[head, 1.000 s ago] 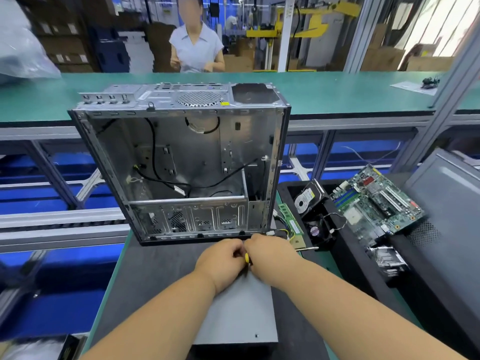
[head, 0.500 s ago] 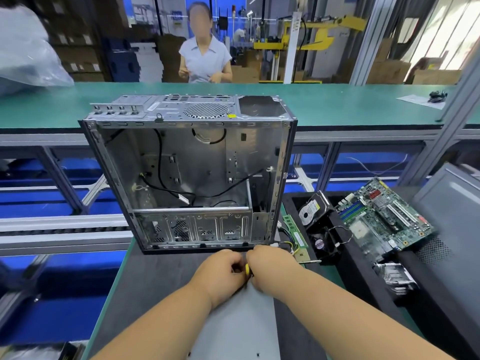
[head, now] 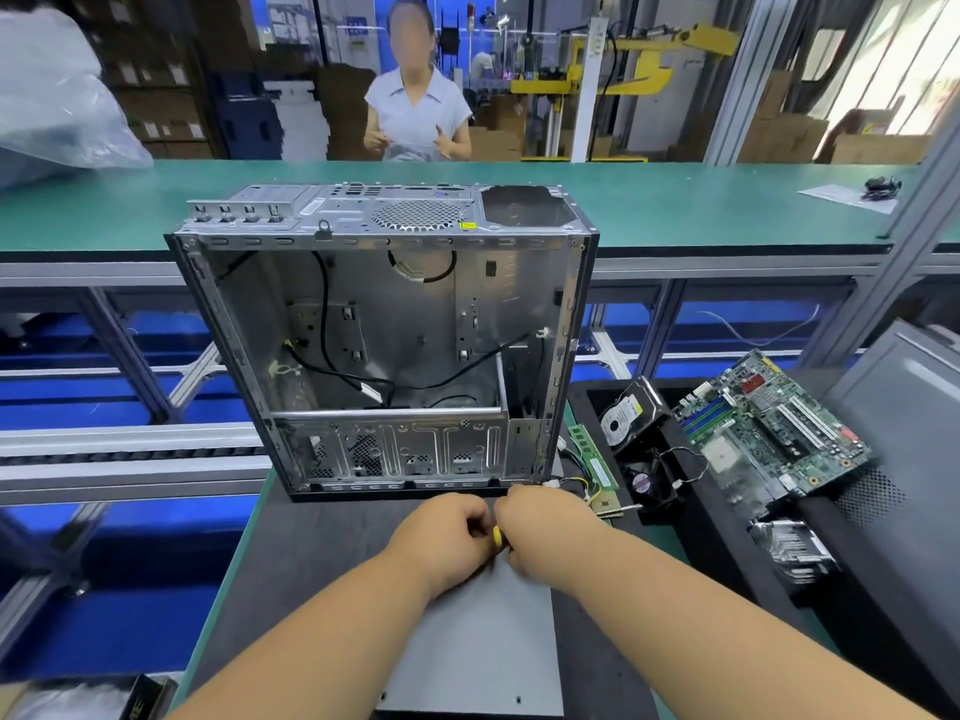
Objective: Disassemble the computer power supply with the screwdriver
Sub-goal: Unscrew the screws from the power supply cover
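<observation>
In the head view both hands meet over the far end of the grey power supply [head: 478, 641], which lies flat on the dark mat [head: 291, 574] just in front of the open computer case [head: 384, 345]. The left hand [head: 441, 537] and right hand [head: 545, 532] curl their fingers round the yellow-handled screwdriver [head: 497, 536], so the step looks like loosening a screw at that end. The next move probably calls for steady downward pressure while turning, but the tip and the screw are hidden behind the hands, and only a sliver of the handle shows.
</observation>
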A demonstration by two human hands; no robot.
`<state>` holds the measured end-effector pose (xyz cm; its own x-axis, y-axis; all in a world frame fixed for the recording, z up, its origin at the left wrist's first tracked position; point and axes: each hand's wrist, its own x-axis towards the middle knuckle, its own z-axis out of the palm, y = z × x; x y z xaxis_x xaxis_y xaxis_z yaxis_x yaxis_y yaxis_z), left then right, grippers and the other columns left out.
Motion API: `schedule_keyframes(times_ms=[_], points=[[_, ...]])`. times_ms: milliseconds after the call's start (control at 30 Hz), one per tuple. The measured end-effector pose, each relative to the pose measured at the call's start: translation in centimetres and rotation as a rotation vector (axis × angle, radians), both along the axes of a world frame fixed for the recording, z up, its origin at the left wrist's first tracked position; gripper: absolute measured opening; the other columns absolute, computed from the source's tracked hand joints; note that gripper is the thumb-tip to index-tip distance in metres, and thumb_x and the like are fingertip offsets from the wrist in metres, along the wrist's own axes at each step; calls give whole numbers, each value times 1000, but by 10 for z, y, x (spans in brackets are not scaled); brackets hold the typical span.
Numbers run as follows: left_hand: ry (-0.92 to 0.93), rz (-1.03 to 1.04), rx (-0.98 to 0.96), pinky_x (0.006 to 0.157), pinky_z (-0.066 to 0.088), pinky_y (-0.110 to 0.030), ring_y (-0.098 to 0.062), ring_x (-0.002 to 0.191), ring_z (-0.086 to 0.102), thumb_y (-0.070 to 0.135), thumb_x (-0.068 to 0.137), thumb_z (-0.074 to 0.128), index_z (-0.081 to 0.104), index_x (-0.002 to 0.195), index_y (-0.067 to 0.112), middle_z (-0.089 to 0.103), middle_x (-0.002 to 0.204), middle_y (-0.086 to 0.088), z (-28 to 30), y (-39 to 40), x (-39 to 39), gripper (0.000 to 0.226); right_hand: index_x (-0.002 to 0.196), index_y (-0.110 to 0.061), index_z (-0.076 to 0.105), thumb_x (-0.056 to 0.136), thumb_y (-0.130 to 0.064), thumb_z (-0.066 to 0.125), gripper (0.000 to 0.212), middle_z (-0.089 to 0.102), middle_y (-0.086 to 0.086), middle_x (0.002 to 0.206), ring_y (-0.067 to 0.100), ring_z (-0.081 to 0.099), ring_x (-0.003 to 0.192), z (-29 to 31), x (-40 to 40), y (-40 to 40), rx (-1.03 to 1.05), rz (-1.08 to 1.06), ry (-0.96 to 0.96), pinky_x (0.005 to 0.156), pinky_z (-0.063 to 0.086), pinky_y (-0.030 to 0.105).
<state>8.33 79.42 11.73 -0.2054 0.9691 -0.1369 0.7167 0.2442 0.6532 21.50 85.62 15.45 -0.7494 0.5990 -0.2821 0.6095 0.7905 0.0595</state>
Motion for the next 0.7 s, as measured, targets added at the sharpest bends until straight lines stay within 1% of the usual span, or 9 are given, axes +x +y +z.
schedule_keyframes(times_ms=[100,200,300,400,467,567,633,700], points=[[-10,4,3,71,48,-25,-13,70,54,29,81,68,56,66,26,62,71,9,1,0,1,19,114,-14,59,89,-7,52,27,60,11,111,34,61,101,7,0,-2,-6,-14,-8,68,42,34],[-13,12,-9,65,42,-25,-14,67,47,26,80,68,51,60,25,54,62,9,0,1,1,26,120,-9,58,92,-8,53,28,59,13,120,34,61,107,11,-2,-6,-3,-12,-58,73,44,35],[-22,18,-25,61,36,-24,-13,63,42,26,79,69,48,57,24,49,57,9,-3,3,1,31,127,-7,54,94,-9,53,34,57,14,126,35,59,112,17,-3,-7,-19,-11,-111,82,49,39],[-45,30,-39,64,40,-25,-13,64,43,25,78,69,50,56,27,49,56,10,-4,4,1,29,131,-7,52,94,-8,52,37,55,14,129,36,58,114,22,-5,-7,-51,-22,-149,87,51,44],[-40,31,-44,65,40,-25,-13,64,43,26,77,68,53,55,34,49,54,13,-5,4,1,28,132,-6,52,94,-7,51,37,54,15,129,37,58,115,22,-5,-8,-73,-36,-145,89,53,46],[-49,32,-50,67,43,-26,-13,65,46,29,77,69,55,56,41,50,53,16,-6,4,0,28,125,-8,56,94,-8,51,32,57,14,122,36,60,110,18,-2,-7,-49,-33,-97,83,52,42],[-67,35,-65,69,46,-26,-12,65,48,31,76,70,56,57,40,52,53,18,-7,5,-1,25,122,-11,56,92,-8,52,30,57,12,120,35,61,107,14,-1,-6,-27,-25,-100,79,51,41],[-76,43,-79,74,50,-27,-12,68,54,32,74,69,59,60,39,56,56,21,-7,5,-2,18,119,-11,58,91,-7,52,28,57,12,119,34,60,105,9,0,-3,-31,-38,-77,76,50,39]])
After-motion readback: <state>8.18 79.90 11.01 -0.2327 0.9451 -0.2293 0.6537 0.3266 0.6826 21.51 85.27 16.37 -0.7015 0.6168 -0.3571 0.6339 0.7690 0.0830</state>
